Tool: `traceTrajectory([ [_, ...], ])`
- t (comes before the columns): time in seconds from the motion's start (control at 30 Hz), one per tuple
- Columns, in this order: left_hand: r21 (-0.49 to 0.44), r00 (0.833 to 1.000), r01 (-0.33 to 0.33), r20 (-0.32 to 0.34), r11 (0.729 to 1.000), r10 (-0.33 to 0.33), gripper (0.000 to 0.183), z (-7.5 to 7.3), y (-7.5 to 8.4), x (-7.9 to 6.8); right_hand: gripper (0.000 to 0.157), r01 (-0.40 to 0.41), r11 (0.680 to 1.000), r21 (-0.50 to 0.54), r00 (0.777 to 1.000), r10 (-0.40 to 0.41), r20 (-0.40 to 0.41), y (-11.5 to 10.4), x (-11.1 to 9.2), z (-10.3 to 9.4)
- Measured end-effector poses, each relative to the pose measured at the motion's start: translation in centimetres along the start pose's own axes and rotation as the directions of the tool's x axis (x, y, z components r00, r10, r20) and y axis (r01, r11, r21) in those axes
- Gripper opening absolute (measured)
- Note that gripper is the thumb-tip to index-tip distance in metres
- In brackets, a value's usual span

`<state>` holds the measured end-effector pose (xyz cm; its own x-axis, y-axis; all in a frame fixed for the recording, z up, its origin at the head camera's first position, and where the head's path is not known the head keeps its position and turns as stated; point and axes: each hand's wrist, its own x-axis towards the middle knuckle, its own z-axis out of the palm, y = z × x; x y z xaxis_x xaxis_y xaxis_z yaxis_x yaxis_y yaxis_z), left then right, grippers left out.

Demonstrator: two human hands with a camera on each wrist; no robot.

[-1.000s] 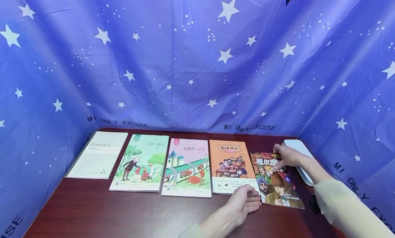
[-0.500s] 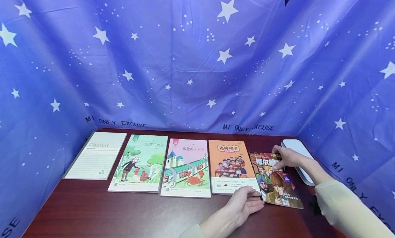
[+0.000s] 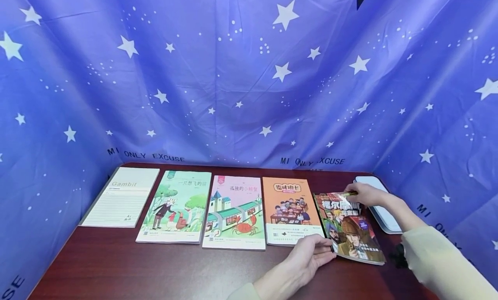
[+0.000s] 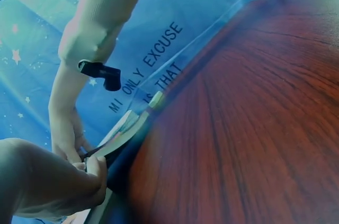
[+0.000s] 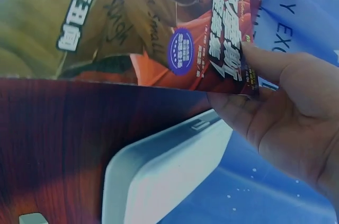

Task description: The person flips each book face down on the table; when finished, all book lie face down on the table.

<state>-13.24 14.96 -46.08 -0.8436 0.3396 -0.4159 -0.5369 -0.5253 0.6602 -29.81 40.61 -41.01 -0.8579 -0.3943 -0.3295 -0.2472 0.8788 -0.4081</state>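
Observation:
A comic-style paperback book [image 3: 352, 233] with a detective in a brown cap on its cover lies rightmost in a row of books. Its upper right part is raised off the table, and its lower edge bows. My right hand [image 3: 369, 196] pinches the top right corner; the right wrist view shows the thumb on the cover [image 5: 190, 38] and fingers behind it. My left hand [image 3: 301, 261] touches the book's lower left edge with extended fingers, its wrist over the table. In the left wrist view the left hand [image 4: 47, 181] partly hides the book's edge.
To the left lie an orange book [image 3: 289, 205], a pink book [image 3: 235, 213], a green book [image 3: 175, 207] and a cream notebook [image 3: 122, 198]. A white rounded case [image 3: 383, 213] sits behind my right hand. Starry blue cloth [image 3: 233, 75] borders the brown table [image 3: 155, 269].
My right hand has taken hold of the detective book's top corner and shifted slightly right, lifting that side. The left hand has edged right along the book's lower left edge.

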Motion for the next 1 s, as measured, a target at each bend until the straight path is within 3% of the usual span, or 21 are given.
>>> traceTrajectory([
  [0.27,0.083,0.998,-0.053,-0.023,0.995,0.055,0.029,0.0,1.2,0.0,0.033,-0.051,0.992,0.115,0.999,0.051,0.007,-0.7,-1.0,-1.8],
  [0.4,0.135,0.993,-0.112,-0.031,0.984,0.117,0.03,-0.3,2.0,-0.2,0.036,-0.059,0.971,0.233,0.998,0.062,-0.005,-1.0,-1.0,-2.2],
  [0.67,0.173,0.976,-0.211,-0.022,0.962,0.218,0.042,-2.5,4.1,-0.6,0.04,-0.017,0.962,0.271,0.994,0.046,-0.101,-2.4,-0.4,-1.7],
  [0.77,0.186,0.968,-0.235,-0.039,0.954,0.246,0.043,-3.5,5.0,-0.8,0.043,0.034,0.928,0.37,0.994,0.009,-0.113,-2.8,-0.1,-1.1],
  [0.87,0.185,0.96,-0.257,-0.062,0.949,0.272,0.045,-4.7,6.0,-0.9,0.046,0.094,0.874,0.476,0.992,-0.043,-0.117,-3.2,0.0,-0.4],
  [1.0,0.178,0.945,-0.295,-0.088,0.939,0.314,0.046,-6.1,7.3,-1.1,0.049,0.145,0.828,0.542,0.985,-0.072,-0.154,-4.2,0.1,0.4],
])
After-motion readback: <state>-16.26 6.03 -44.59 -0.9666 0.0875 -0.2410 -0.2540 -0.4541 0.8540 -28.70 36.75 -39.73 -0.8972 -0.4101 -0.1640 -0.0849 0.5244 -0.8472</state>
